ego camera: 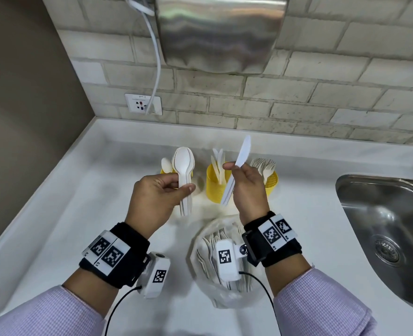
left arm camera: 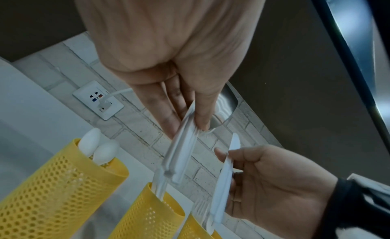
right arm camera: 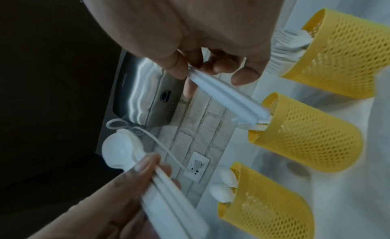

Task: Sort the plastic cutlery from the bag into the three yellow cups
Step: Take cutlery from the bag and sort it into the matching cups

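- left hand point(left arm camera: 168, 59) pinches stacked spoon handles point(left arm camera: 181, 150)
- right hand point(left arm camera: 274, 184) holds knife point(left arm camera: 223, 184)
- three yellow mesh cups point(left arm camera: 52, 192) below; two spoons point(left arm camera: 99, 152) in leftmost

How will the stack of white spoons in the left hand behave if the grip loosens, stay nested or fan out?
The stack of spoons looks smooth, thin plastic, so it would probably slide and fan out. The left hand pinches only the handles, leaving the bowls free, so they would likely splay first. The spoons look light and fairly stiff, so sagging seems unlikely.
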### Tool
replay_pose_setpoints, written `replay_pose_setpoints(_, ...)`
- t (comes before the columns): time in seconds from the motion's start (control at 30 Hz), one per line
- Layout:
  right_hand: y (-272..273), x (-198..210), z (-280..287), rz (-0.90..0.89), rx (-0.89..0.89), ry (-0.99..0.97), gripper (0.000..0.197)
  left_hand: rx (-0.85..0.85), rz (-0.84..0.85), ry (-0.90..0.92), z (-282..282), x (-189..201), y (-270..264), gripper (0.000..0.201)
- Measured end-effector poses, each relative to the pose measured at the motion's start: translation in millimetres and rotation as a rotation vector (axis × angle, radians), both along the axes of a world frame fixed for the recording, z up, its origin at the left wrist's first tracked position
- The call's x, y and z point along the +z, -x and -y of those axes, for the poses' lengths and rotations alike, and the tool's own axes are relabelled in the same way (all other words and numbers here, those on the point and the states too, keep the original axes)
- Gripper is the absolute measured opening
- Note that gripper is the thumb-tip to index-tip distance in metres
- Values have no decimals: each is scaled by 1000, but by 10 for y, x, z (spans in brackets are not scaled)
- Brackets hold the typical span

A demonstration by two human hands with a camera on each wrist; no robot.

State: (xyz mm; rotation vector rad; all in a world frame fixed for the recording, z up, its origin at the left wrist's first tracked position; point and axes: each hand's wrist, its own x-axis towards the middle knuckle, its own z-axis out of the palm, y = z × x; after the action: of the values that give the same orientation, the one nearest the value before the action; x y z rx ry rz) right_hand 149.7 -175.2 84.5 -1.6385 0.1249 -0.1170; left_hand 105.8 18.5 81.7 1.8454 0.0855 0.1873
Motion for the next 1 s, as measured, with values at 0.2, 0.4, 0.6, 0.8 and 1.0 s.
replay_pose_setpoints(0.2,-371,-115,114,61,-52,261,24,60,54,28,-130,72,-277,13)
replay_pose_setpoints(0.4,-641,-113,160,118,-100,400,33,106,93,-46,-215,127,-652,4)
replay_pose_setpoints(0.6,-783,-274,139,146,0,663,27,144,38,-216,-285,-135,-923,16)
replay_pose_setpoints(0.8,-816,-467,62,140,132,845,26,137,-61,-400,-262,-399,-1030,28)
replay_pose_setpoints(1.0,-766,-593,66,133,131,830,45,195,-3,-531,-252,-573,-1016,61)
